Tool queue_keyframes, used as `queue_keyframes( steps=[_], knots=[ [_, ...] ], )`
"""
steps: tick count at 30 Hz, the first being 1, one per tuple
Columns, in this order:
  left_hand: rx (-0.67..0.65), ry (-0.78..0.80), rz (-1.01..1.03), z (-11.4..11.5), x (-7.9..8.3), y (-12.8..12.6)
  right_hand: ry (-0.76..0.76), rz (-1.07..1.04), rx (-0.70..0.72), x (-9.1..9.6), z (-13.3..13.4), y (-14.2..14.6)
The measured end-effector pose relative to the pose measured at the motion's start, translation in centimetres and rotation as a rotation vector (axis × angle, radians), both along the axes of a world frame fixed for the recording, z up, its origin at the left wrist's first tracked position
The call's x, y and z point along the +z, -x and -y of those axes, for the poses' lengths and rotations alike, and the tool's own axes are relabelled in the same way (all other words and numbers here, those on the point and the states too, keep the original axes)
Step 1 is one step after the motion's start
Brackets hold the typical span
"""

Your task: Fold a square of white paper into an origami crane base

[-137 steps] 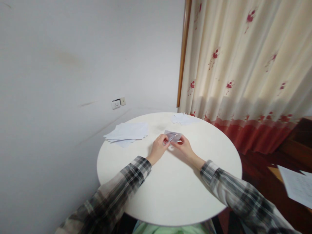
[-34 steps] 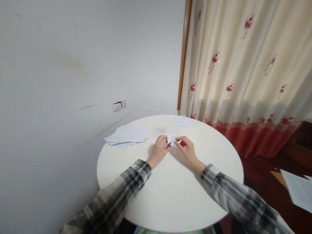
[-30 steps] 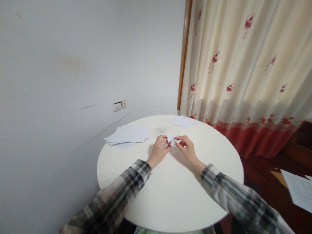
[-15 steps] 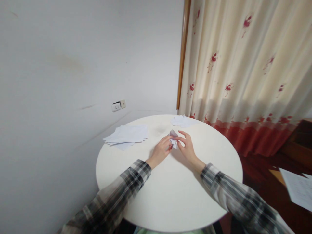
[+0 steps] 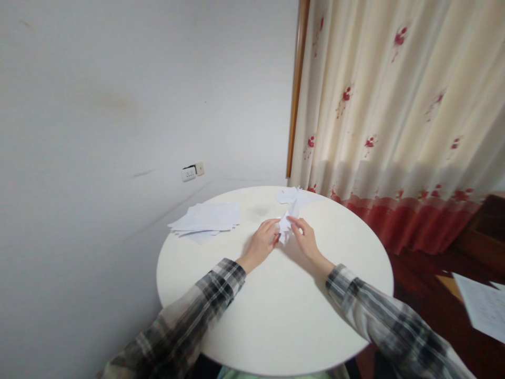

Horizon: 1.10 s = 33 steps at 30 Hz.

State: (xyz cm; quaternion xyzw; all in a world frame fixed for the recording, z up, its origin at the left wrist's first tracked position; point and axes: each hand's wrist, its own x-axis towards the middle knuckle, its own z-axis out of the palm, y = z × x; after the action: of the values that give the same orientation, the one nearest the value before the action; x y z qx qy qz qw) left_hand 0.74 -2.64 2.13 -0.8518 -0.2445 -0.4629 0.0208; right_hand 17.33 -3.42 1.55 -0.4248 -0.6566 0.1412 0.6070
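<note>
Jutting upward from between the two hands, a creased white paper (image 5: 284, 227) is held over the far half of the round table (image 5: 276, 316), with a narrow point of it directed toward the far edge. Its left side is gripped by the left hand (image 5: 262, 243), whose fingers are curled inward. Its right side is touched by the fingertips of the right hand (image 5: 307, 245); whether it is pinched there cannot be told. Beyond the paper, scraps (image 5: 285, 196) are spread near the far edge, partly overlapped in view by its point. To the left, apart from the hands, a pile (image 5: 207, 217) of sheets is laid. Both wrists are covered by plaid sleeves (image 5: 226, 275). A socket (image 5: 189, 174) is mounted on the wall (image 5: 98, 221).
</note>
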Motion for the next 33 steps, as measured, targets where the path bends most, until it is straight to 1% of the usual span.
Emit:
queue_keyframes(
  steps=[4, 10, 14, 17, 21, 27, 30, 33],
  knots=[
    [0.036, 0.045, 0.07, -0.4, -0.1, 0.2, 0.117, -0.169, 0.028, -0.2, -0.5, -0.5],
    [0.101, 0.151, 0.134, -0.8, -0.7, 0.3, 0.144, -0.334, 0.076, -0.4, -1.1, -1.0],
    [0.095, 0.194, 0.178, -0.7, -1.1, 0.2, 0.237, -0.498, 0.093, -0.9, -1.7, -1.3],
    [0.075, 0.209, 0.19, -0.6, -1.1, 0.2, 0.291, -0.558, 0.103, -1.0, -2.0, -1.4],
    [0.06, 0.23, 0.236, -0.5, -0.6, 0.1, 0.302, -0.527, 0.137, -0.5, -1.4, -1.2],
    [0.005, 0.239, 0.281, -0.4, 0.6, -0.3, 0.26, -0.319, 0.158, 0.4, -0.2, -0.6],
    [-0.048, 0.215, 0.315, -0.3, 1.0, -0.6, 0.229, -0.272, 0.176, 0.4, -0.3, -0.4],
    [-0.08, 0.178, 0.342, -0.1, 1.4, -0.8, 0.204, -0.273, 0.171, 0.1, -0.6, -0.3]
  ],
)
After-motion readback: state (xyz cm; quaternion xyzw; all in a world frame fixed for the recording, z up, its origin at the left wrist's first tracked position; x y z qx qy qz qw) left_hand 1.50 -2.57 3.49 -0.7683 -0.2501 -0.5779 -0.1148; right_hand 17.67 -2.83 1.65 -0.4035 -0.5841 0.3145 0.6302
